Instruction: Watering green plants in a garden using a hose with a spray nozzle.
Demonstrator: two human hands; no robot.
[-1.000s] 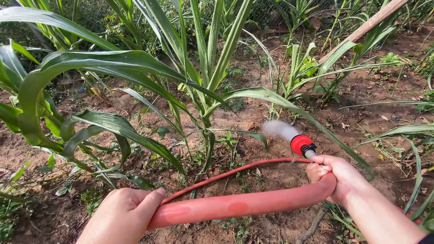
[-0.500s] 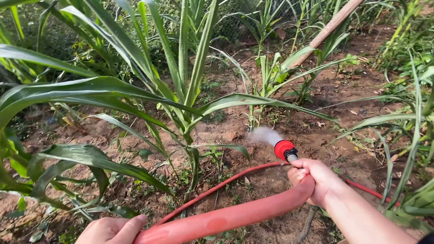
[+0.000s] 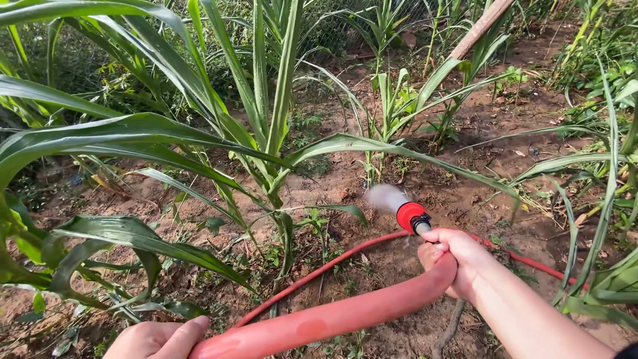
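Right hand (image 3: 458,260) fingers wrapped tight on the soft, bendy red rubber hose (image 3: 332,319) just behind its round red plastic spray nozzle (image 3: 410,215), left hand (image 3: 156,339) clasping mid-hose low over soil; water-filled, likely heavy, slippery.

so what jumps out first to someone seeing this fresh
A thick red hose crosses the foreground, held by the left hand at the bottom edge and the right hand near its red nozzle, which sprays a pale mist. Behind stand tall green corn plants in reddish-brown soil.
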